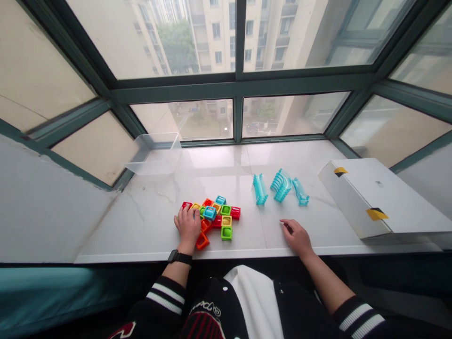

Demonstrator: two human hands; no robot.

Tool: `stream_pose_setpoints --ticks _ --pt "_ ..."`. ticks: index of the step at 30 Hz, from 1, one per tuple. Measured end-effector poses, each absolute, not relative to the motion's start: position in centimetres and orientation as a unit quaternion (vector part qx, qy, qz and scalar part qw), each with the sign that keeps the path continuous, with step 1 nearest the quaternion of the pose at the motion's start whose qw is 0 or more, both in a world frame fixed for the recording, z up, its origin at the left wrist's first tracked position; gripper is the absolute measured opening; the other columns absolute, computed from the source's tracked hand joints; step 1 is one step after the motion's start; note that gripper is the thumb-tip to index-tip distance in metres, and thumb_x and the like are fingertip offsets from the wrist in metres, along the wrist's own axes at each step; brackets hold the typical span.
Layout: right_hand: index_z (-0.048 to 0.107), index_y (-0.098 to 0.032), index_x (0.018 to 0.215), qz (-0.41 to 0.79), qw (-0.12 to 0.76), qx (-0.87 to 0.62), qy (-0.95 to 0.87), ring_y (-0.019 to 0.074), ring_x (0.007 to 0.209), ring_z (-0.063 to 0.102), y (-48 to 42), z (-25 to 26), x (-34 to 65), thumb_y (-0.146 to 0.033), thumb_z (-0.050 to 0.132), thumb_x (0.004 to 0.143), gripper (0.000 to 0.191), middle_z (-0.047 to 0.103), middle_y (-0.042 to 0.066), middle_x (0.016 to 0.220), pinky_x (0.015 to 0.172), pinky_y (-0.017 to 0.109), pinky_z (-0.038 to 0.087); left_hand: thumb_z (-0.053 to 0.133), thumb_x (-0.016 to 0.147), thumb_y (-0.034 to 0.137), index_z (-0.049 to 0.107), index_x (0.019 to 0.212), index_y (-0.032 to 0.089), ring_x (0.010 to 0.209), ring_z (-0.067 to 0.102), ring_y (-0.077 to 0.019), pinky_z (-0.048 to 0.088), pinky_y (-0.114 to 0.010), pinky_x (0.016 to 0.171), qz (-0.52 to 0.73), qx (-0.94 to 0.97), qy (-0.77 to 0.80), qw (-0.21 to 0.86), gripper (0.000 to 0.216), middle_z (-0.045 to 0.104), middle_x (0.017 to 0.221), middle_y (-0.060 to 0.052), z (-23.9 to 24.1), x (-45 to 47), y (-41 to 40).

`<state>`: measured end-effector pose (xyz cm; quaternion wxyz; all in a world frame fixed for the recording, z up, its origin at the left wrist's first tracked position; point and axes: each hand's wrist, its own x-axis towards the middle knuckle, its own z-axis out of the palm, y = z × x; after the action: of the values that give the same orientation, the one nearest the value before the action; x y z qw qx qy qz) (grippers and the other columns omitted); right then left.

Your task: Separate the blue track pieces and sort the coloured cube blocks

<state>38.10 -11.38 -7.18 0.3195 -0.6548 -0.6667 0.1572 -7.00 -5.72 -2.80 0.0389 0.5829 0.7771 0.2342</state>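
A cluster of coloured square blocks (pixel 216 215), red, orange, yellow, green and blue, lies on the white marble sill (pixel 158 221). My left hand (pixel 188 225) rests on the cluster's left side, fingers curled over the blocks; a black watch is on that wrist. My right hand (pixel 296 235) lies on the bare sill to the right, fingers loosely curled, holding nothing that I can see. Three clear turquoise track pieces (pixel 280 186) stand farther back, between the hands and the window.
A clear plastic tub (pixel 155 153) sits at the back left corner against the window frame. A white cardboard box (pixel 381 197) with yellow tape lies at the right. Window glass surrounds the sill on three sides.
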Motion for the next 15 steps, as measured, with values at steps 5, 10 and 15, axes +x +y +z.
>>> stream_pose_setpoints --ticks 5,10,15 --pt "0.075 -0.023 0.112 0.16 0.314 -0.644 -0.679 0.0231 0.082 0.069 -11.6 -6.9 38.1 -0.037 0.05 0.1 0.031 0.076 0.008 0.098 0.084 0.039 0.056 0.043 0.107 0.037 0.074 0.111 0.022 0.151 0.041 -0.0347 0.02 -0.066 0.126 0.247 0.591 0.767 0.049 0.035 0.059 0.154 -0.014 -2.7 -6.0 -5.9" --pt "0.074 -0.023 0.112 0.18 0.323 -0.609 -0.702 0.0229 0.081 0.069 -11.8 -6.0 36.7 -0.034 0.05 0.101 0.029 0.076 0.009 0.099 0.086 0.041 0.058 0.043 0.107 0.036 0.074 0.107 0.022 0.15 0.042 -0.0341 0.02 -0.064 0.127 0.255 0.597 0.758 0.058 0.034 0.061 0.153 -0.014 -2.8 -5.0 -5.8" --pt "0.067 -0.026 0.131 0.259 0.351 -0.537 -0.722 0.0208 0.091 0.071 -10.5 -4.6 31.8 -0.029 0.052 0.1 0.034 0.069 0.011 0.129 0.08 0.037 0.062 0.04 0.108 0.036 0.072 0.104 0.022 0.148 0.044 -0.034 0.02 -0.063 0.127 0.25 0.63 0.734 0.055 0.035 0.062 0.151 -0.014 -2.7 -3.5 -5.7"
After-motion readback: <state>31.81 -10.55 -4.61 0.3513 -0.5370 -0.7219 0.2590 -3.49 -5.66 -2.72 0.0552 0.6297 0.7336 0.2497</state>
